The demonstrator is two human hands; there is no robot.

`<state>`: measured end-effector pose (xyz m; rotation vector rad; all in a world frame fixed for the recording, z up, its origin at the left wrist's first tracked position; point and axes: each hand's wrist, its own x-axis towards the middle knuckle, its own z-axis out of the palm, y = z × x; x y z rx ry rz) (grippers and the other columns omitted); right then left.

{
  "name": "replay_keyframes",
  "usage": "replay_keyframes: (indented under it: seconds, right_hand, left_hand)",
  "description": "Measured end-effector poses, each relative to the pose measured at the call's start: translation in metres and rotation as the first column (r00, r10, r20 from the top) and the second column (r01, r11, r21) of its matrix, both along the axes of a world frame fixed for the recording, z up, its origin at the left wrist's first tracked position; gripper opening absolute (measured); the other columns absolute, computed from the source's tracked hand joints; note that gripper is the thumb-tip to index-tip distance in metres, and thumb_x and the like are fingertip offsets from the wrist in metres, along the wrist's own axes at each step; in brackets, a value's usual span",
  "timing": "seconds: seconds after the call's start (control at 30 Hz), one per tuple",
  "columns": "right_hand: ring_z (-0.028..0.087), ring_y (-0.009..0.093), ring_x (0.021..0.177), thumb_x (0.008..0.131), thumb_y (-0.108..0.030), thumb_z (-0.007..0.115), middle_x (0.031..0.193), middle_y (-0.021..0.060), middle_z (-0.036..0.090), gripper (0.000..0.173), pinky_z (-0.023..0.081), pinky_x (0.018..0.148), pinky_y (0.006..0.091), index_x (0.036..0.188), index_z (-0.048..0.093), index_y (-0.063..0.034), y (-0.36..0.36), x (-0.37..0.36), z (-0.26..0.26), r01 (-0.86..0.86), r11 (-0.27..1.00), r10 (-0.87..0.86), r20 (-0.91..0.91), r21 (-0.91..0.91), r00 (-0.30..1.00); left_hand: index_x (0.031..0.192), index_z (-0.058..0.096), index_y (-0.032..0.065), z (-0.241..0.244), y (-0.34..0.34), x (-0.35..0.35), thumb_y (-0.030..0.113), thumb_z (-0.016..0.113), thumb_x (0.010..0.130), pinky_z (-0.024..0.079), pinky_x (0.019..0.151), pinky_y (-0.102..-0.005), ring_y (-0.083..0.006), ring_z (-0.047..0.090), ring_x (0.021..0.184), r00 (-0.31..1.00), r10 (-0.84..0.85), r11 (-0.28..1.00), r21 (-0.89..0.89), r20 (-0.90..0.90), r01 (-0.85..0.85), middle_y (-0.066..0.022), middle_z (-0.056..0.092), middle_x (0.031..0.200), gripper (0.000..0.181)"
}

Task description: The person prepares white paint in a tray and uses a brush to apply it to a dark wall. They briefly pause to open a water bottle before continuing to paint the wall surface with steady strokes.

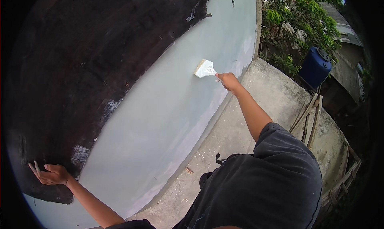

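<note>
My right hand [229,81] grips the handle of a wide paintbrush [205,68] whose ferrule and handle are coated in white. Its pale bristles point left and lie against or close to the light grey-blue painted wall [168,79]; contact cannot be told for sure. At the lower left, my left hand [52,174] is held up with fingers apart and nothing in it, in front of the large dark panel [75,64]. Pale paint marks two of its fingers. White brush smears [80,155] show along the dark panel's edge.
A concrete ledge [207,148] with white paint specks runs along the wall's foot. On the right stand wooden poles [315,121], a blue water tank [315,67] and a leafy tree [300,18]. Corrugated roofs [345,24] lie beyond the ledge's edge.
</note>
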<state>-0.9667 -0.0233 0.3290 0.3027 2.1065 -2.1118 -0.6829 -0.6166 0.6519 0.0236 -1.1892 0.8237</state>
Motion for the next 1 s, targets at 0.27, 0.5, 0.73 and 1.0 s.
replay_keyframes:
  seconds: [0.27,0.5,0.73,1.0]
  right_hand:
    - [0.026,0.007,0.043,0.097,-0.039,0.054,0.053,-0.0044,0.033,0.036,0.02,0.042,0.025,0.091,0.061,-0.004,-0.018,-0.009,0.067,-0.078,0.967,0.029,-0.198,-0.244,0.98]
    - [0.029,0.01,0.039,0.093,-0.036,0.057,0.05,-0.0023,0.037,0.035,0.022,0.038,0.0295,0.085,0.064,-0.0022,0.006,-0.005,-0.046,0.086,0.994,-0.093,0.099,0.072,0.991]
    - [0.027,0.009,0.039,0.095,-0.035,0.056,0.05,-0.0033,0.035,0.034,0.018,0.038,0.0278,0.087,0.063,-0.0025,-0.018,0.006,-0.025,0.022,0.984,-0.021,0.008,-0.178,1.0]
    - [0.025,0.008,0.04,0.096,-0.034,0.055,0.051,-0.0048,0.033,0.034,0.018,0.04,0.027,0.09,0.064,-0.002,-0.026,0.026,-0.029,-0.062,0.987,0.07,0.048,-0.146,0.996]
  left_hand:
    - [0.105,0.063,0.0015,0.0,0.001,0.0,0.031,0.036,0.101,0.05,0.087,-0.0407,-0.0311,0.065,0.106,1.0,-0.003,1.0,-0.007,0.022,0.004,-0.0155,0.066,0.117,0.04]
    - [0.106,0.063,0.0016,0.0,0.004,-0.004,0.031,0.035,0.102,0.05,0.087,-0.041,-0.0309,0.065,0.106,0.999,-0.045,0.999,-0.027,0.024,0.046,-0.0152,0.066,0.118,0.041]
    - [0.106,0.063,0.0024,-0.001,0.002,0.0,0.032,0.033,0.102,0.05,0.086,-0.0389,-0.0294,0.064,0.107,1.0,-0.007,1.0,-0.003,0.011,0.007,-0.0132,0.066,0.119,0.043]
    - [0.106,0.064,0.0021,-0.001,0.0,-0.001,0.032,0.034,0.102,0.05,0.087,-0.0388,-0.0294,0.065,0.107,1.0,-0.012,1.0,-0.009,0.01,0.012,-0.0136,0.066,0.118,0.042]
